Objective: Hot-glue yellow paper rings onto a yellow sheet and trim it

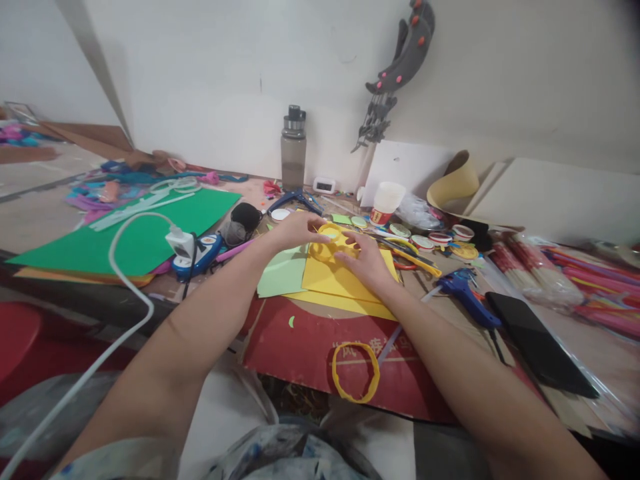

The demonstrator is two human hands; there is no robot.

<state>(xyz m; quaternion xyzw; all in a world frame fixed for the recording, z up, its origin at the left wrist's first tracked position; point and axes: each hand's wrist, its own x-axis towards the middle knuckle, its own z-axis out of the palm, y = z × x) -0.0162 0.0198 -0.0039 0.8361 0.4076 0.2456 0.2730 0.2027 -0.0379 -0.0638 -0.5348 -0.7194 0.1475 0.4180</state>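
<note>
A yellow, round, ring-like craft piece (327, 248) is between my two hands, above a stack of yellow sheets (330, 283). My left hand (299, 230) has its fingers curved over the piece's left and upper edge. From the right, my right hand (369, 261) grips the same piece with thumb and fingers bent around its side. Fine detail of the piece is blurred. Beside the yellow sheets, on the left, lies a pale green sheet (284, 272). Nearer to me, a loose yellow ring (356, 393) rests on the red board (295, 350).
Right of my forearm lie a blue glue gun (470, 300) and a black phone (543, 343). Yellow-handled scissors (417, 259) sit behind my right hand. A water bottle (293, 150) and paper cup (387, 202) stand at the back. A white cable (135, 287) hangs by the green sheet (200, 220).
</note>
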